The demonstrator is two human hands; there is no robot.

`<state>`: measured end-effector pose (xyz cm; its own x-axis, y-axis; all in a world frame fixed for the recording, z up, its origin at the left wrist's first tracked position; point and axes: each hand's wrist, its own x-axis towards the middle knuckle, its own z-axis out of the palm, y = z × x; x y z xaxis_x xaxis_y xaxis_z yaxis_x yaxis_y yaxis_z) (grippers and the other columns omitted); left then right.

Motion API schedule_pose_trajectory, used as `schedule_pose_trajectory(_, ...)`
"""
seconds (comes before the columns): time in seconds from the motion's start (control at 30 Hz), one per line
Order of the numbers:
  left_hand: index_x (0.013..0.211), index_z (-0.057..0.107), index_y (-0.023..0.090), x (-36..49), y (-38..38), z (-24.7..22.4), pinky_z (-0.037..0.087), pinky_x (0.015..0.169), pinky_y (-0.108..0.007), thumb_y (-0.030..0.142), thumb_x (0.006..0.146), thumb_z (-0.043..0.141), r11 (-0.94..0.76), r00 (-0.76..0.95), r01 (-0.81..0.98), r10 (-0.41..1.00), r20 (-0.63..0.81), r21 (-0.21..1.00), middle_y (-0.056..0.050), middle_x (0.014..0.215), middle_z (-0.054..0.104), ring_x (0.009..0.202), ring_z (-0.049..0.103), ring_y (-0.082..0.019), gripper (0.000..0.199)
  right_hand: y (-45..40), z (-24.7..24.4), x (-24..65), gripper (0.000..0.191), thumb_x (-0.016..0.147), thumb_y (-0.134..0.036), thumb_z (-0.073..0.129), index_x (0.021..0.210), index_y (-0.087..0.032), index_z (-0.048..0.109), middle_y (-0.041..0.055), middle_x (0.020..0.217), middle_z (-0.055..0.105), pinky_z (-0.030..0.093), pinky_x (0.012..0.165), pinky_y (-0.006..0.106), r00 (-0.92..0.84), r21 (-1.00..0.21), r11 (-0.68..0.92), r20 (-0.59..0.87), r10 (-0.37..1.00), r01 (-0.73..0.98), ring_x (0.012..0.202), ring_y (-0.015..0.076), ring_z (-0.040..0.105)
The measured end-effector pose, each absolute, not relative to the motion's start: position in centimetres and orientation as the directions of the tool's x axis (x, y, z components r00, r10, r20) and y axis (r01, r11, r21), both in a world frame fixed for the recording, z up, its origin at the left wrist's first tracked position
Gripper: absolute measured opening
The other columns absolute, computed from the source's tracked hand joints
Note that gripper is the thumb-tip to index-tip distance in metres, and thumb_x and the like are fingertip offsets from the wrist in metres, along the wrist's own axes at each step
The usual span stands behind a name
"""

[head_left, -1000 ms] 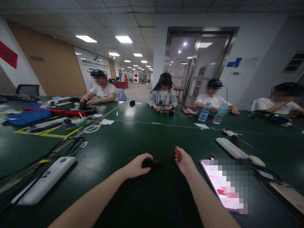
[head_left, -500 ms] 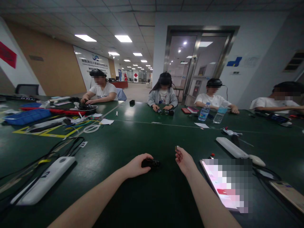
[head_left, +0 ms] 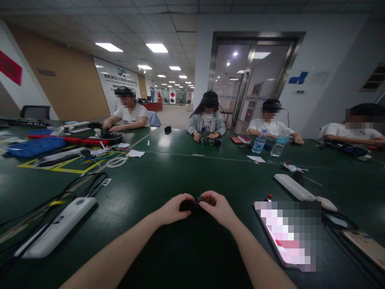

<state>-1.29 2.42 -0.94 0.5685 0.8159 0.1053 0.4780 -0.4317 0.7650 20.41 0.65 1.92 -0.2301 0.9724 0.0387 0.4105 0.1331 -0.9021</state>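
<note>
1. Main thing here is a small black gadget (head_left: 190, 206), lower middle of the frame, held up just above the tabletop (head_left: 150, 182). Can't really tell what it is, since the fingers cover most of it.
2. Left hand (head_left: 172, 209) and right hand (head_left: 217, 207) meet around it from either side. Both grips look closed and clamped on it, with the fingers nearly touching over the top.
3. Risk-wise, it's small and dark, so if either grip loosens, it could slip out and land on the dark tabletop, where it'd be hard to spot.
4. Just right of the hands sits a phone (head_left: 287, 237) with its screen pixelated. A dropped gadget could hit it, or an elbow could nudge it.
5. Farther right are a white power strip (head_left: 293, 187) and a white mouse (head_left: 326, 204). Left of the hands is another white power strip (head_left: 55, 226), marked 2, with black cables (head_left: 70, 190) running from it. A sleeve or wrist could snag those cables and jolt the hands.
6. Upper left, there's a blue tray (head_left: 35, 146) among loose wires. Across the tabletop, a co-worker (head_left: 207, 118) works on something small, and two water bottles (head_left: 269, 143) stand farther right. Knock one over and the spill could reach the electronics.
</note>
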Motion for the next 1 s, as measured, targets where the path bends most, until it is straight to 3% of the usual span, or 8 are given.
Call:
schedule_pose_trajectory(0.1,0.114,0.054,0.024,-1.23,2.45,-1.01,0.04,0.096,-0.037,0.023,0.074,0.062,-0.441,0.571,0.467,0.812,0.119,0.766,-0.003,0.116,0.057,0.108,0.053,-0.019,0.04,0.14,1.88,19.86,0.016,0.073,-0.031,0.063,0.089,-0.025,0.067,-0.0001,0.085,0.062,0.041,0.065,0.028,-0.332,-0.815,0.186,-0.009,0.943,0.549,0.075,0.0158,0.054)
schedule_pose_trajectory(0.27,0.113,0.054,0.023,-1.23,2.6,-1.37,0.04,0.096,-0.036,0.023,0.074,0.062,-0.454,0.575,0.449,0.806,0.14,0.77,-0.003,0.114,0.058,0.107,0.053,-0.019,0.04,0.3,1.55,19.86,0.014,0.074,-0.029,0.061,0.087,-0.025,0.066,0.0002,0.082,0.061,0.041,0.065,0.029,-0.383,-0.739,0.277,0.029,0.923,0.613,0.075,0.0165,0.053)
schedule_pose_trajectory(1.0,0.115,0.053,0.023,-1.31,2.66,-1.47,0.042,0.095,-0.038,0.023,0.075,0.063,-0.434,0.576,0.449,0.808,0.118,0.781,-0.004,0.116,0.057,0.108,0.053,-0.019,0.041,-0.01,1.86,20.05,0.016,0.077,-0.03,0.059,0.092,-0.027,0.065,-0.0003,0.09,0.061,0.043,0.066,0.029,-0.395,-0.766,0.239,-0.021,0.919,0.596,0.078,0.0166,0.054)
